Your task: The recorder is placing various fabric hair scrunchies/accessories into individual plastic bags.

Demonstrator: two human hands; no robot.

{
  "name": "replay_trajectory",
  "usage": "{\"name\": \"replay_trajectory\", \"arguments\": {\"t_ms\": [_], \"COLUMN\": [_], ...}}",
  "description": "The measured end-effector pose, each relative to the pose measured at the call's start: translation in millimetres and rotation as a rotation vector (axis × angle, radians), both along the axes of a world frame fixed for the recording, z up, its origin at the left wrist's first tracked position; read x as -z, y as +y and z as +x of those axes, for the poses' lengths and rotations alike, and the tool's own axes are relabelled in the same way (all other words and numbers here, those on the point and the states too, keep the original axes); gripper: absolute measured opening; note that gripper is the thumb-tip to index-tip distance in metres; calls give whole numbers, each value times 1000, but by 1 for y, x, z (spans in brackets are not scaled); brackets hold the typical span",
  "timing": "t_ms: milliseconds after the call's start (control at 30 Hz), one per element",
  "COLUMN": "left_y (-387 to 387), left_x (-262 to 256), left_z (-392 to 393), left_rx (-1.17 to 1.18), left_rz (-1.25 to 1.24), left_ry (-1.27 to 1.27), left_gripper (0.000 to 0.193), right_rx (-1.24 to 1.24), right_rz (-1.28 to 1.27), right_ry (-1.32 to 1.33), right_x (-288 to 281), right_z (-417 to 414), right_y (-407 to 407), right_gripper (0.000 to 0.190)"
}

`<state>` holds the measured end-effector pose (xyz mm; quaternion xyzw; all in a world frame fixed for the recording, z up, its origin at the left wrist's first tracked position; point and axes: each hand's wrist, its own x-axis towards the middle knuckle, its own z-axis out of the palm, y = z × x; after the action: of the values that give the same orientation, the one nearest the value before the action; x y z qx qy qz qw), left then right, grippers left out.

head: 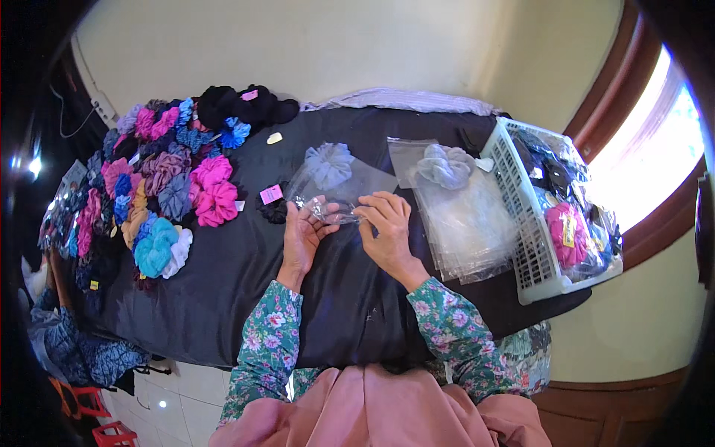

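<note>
Over the middle of the black-covered table (335, 302), both hands hold the near edge of a clear plastic bag (368, 173). My left hand (304, 234) is palm up, its fingers curled at the bag's edge. From the right, my right hand (385, 229) pinches the same edge between thumb and fingers. A pale blue-grey scrunchie (328, 166) is at the bag's far end; whether it lies inside or against the film I cannot tell. Just left of my left hand lies a black scrunchie (273, 209) with a pink tag (271, 194).
A heap of coloured scrunchies (167, 167) covers the table's left side. To the right, a grey scrunchie (446, 166) rests on stacked clear bags (469, 229), beside a pale plastic basket (528, 251) of bagged scrunchies. Another person's arm (58, 276) reaches in at far left.
</note>
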<state>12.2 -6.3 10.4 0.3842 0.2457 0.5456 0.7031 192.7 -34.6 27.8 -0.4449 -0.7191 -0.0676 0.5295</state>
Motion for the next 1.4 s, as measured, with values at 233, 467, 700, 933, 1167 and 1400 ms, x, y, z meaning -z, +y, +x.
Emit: {"name": "replay_trajectory", "arguments": {"t_ms": [233, 467, 700, 933, 1167, 1400], "left_y": [6, 9, 7, 6, 1, -1], "left_x": [18, 21, 22, 18, 15, 5], "left_z": [-1, -2, -5, -7, -10, -8], "left_rx": [-118, -112, -29, 28, 234, 236], "left_rz": [-17, -26, -20, -39, -134, -135], "left_ry": [100, 70, 138, 122, -74, -26], "left_gripper": [28, 25, 22, 21, 20, 23], "right_rx": [-88, -12, -36, -90, -348, -581], "right_rz": [-77, -271, -406, -476, -596, -796], "right_ry": [-44, 247, 545, 594, 742, 933], "right_x": [22, 24, 23, 30, 27, 25], "right_z": [-10, 11, 11, 13, 8, 19], "right_y": [1, 5, 6, 10, 7, 10], "right_gripper": [24, 35, 43, 40, 44, 43]}}
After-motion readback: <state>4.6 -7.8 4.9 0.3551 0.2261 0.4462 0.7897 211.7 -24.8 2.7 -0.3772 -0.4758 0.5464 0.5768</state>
